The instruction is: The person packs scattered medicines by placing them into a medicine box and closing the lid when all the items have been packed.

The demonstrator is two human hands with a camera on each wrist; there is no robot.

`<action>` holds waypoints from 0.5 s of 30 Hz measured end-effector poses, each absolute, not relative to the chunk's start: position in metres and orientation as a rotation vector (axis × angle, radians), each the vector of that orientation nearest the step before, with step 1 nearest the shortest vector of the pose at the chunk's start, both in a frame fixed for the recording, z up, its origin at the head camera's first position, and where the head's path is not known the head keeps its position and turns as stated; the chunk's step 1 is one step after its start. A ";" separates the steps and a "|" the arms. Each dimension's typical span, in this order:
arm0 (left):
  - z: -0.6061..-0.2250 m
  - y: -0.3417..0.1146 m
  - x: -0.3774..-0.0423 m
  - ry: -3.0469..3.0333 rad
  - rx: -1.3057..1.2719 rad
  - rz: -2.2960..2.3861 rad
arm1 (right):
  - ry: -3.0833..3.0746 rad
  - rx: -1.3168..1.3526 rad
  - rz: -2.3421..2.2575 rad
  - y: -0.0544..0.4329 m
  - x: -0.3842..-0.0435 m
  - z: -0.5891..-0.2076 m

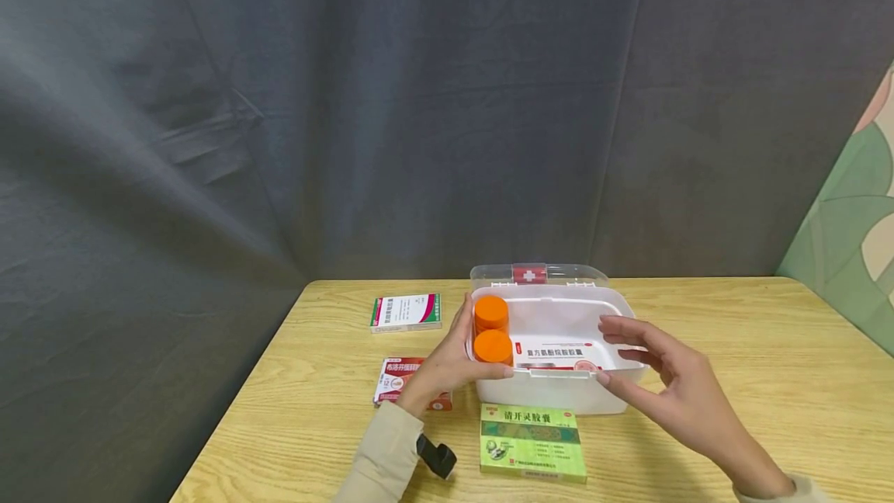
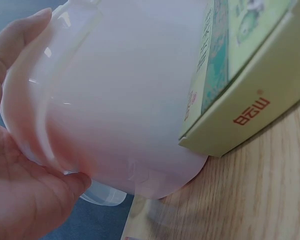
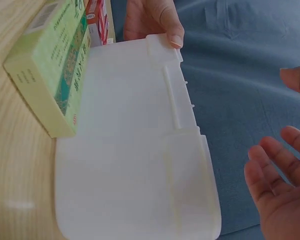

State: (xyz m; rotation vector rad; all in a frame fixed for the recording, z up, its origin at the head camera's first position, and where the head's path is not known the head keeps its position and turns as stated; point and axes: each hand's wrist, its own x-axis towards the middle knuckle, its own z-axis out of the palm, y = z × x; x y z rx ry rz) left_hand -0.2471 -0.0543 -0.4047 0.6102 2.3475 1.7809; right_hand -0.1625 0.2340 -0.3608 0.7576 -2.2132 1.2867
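A white plastic medicine box [image 1: 552, 394] stands on the table with its clear lid [image 1: 559, 275] raised at the back. My left hand [image 1: 450, 363] grips the box's left end, thumb along the front rim; the left wrist view shows the fingers [image 2: 15, 42] around the wall. Over the right front corner is my right hand [image 1: 673, 386], fingers spread and nothing in them; the right wrist view shows it apart from the box. Inside, two orange-capped bottles [image 1: 493, 347] stand at the left, beside a white medicine carton [image 1: 559, 354].
A green medicine carton [image 1: 532, 442] lies against the front of the box. To the left are a red-and-white carton [image 1: 398, 381], partly behind my left wrist, and a white-and-green carton [image 1: 407, 312]. A dark curtain [image 1: 454, 115] hangs behind the wooden table [image 1: 279, 418].
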 end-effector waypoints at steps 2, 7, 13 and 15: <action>-0.405 -0.054 -0.247 2.349 0.607 1.777 | -2.215 0.774 1.307 0.234 -0.161 -0.363; -0.404 -0.054 -0.247 2.351 0.606 1.775 | -2.224 0.786 1.337 0.234 -0.159 -0.370; -0.404 -0.054 -0.246 2.348 0.599 1.776 | -2.211 0.838 1.370 0.235 -0.157 -0.377; -0.404 -0.054 -0.246 2.348 0.599 1.776 | -2.215 0.850 1.375 0.236 -0.157 -0.380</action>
